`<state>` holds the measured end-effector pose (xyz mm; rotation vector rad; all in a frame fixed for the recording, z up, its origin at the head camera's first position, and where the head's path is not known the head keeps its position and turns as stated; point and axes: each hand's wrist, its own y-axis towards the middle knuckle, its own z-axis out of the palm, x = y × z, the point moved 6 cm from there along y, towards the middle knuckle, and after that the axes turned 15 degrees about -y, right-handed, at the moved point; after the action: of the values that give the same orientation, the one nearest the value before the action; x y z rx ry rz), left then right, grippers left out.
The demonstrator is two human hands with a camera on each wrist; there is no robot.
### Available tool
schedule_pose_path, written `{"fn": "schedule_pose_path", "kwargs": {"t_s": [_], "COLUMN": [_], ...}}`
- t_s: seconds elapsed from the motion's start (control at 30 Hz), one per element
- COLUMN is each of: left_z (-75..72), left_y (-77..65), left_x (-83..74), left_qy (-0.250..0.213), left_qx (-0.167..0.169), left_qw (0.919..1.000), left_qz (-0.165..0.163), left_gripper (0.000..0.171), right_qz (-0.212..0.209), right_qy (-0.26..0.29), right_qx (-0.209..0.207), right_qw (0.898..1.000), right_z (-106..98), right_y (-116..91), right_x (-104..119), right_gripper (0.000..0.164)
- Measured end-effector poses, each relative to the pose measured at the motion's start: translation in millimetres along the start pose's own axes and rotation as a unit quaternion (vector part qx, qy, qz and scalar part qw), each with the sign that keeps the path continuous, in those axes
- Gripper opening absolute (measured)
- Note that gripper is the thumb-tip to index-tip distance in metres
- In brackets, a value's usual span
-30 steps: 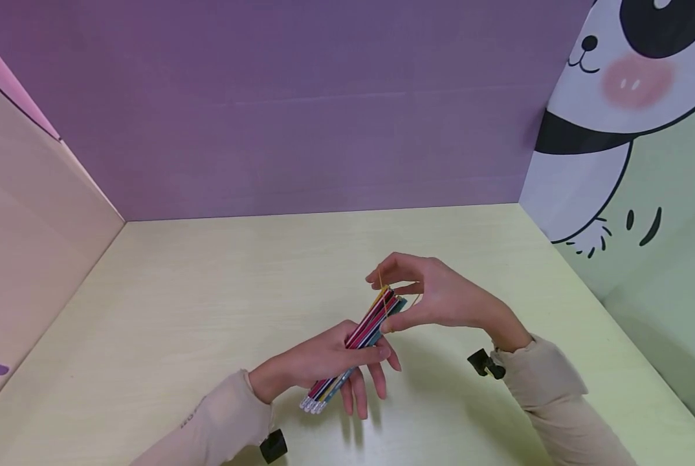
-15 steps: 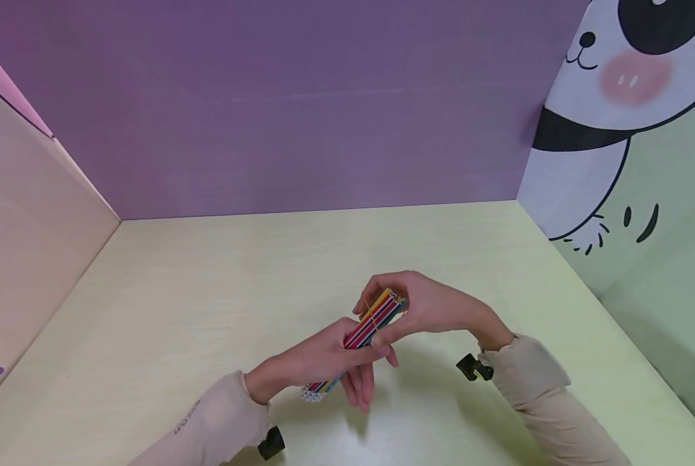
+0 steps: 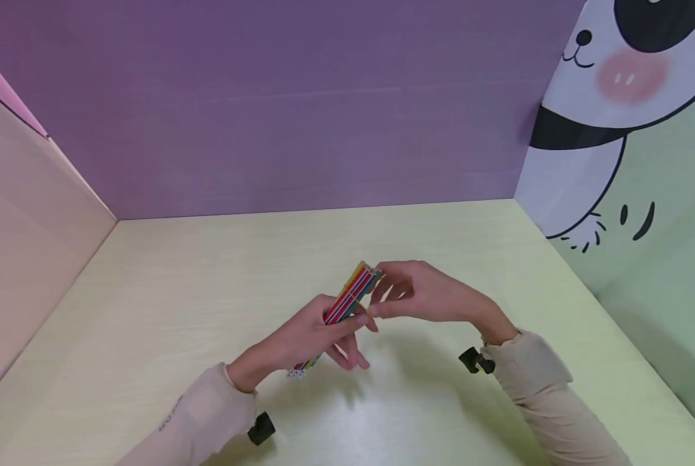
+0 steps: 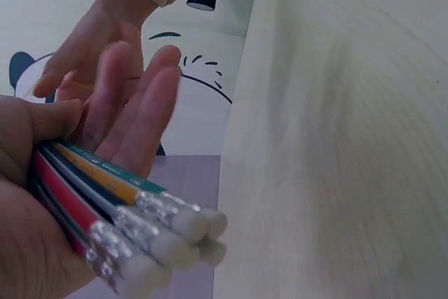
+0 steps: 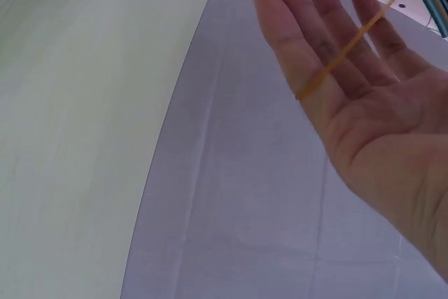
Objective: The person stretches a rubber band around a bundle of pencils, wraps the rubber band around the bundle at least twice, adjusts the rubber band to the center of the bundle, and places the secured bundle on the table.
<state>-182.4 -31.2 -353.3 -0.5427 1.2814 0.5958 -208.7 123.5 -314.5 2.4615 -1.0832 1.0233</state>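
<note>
A bundle of pencils (image 3: 348, 296) slants upward through my left hand (image 3: 307, 333), which grips it with the thumb across the top. White erasers (image 4: 178, 243) with silvery ferrules stick out at the bundle's lower end in the left wrist view. Close to the upper end is my right hand (image 3: 423, 291), its thumb and fingers apart and loosely bent. An orange rubber band (image 5: 358, 38) crosses the pencils and runs taut to the right hand, where it hooks over a digit. How the band passes behind the bundle is hidden.
Both hands are above a pale wooden table (image 3: 208, 285). A purple wall panel (image 3: 295, 129) stands at the back, a pinkish panel (image 3: 27, 213) on the left and a green panel with a cartoon panda (image 3: 633, 97) on the right.
The right hand has brought the band down around the pencils, then drawn off to the bundle's right side. Left hand and bundle have risen slightly and shifted left.
</note>
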Motion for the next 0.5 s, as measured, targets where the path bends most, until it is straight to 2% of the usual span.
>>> {"fn": "schedule_pose_path", "kwargs": {"t_s": [0.1, 0.2, 0.3, 0.43, 0.5], "left_z": [-8.4, -16.8, -23.3, -27.6, -28.2], "left_y": [0.0, -0.7, -1.4, -2.0, -2.0], "left_x": [-1.1, -3.6, -6.9, -10.4, -10.7], "left_qy": [-0.007, -0.015, -0.027, -0.044, -0.049], "left_qx": [-0.020, -0.042, -0.059, -0.069, -0.070], "left_qw": [0.9997, 0.9990, 0.9979, 0.9966, 0.9963], "left_qz": [-0.009, -0.010, -0.004, 0.008, 0.010], "left_gripper": [0.029, 0.032, 0.034, 0.036, 0.036], "right_qz": [0.011, 0.002, -0.029, -0.073, -0.084], "right_qy": [-0.010, 0.010, 0.052, 0.117, 0.128], "right_qx": [0.003, 0.001, -0.021, -0.039, -0.050], "right_qw": [1.000, 1.000, 0.998, 0.990, 0.987], "right_z": [0.0, -2.8, -10.6, -21.5, -25.5], "right_y": [0.9, 1.1, -0.3, -5.9, -8.4], "right_x": [-0.4, 1.3, 3.2, 5.2, 6.3], "right_gripper": [0.032, 0.031, 0.027, 0.011, 0.005]}}
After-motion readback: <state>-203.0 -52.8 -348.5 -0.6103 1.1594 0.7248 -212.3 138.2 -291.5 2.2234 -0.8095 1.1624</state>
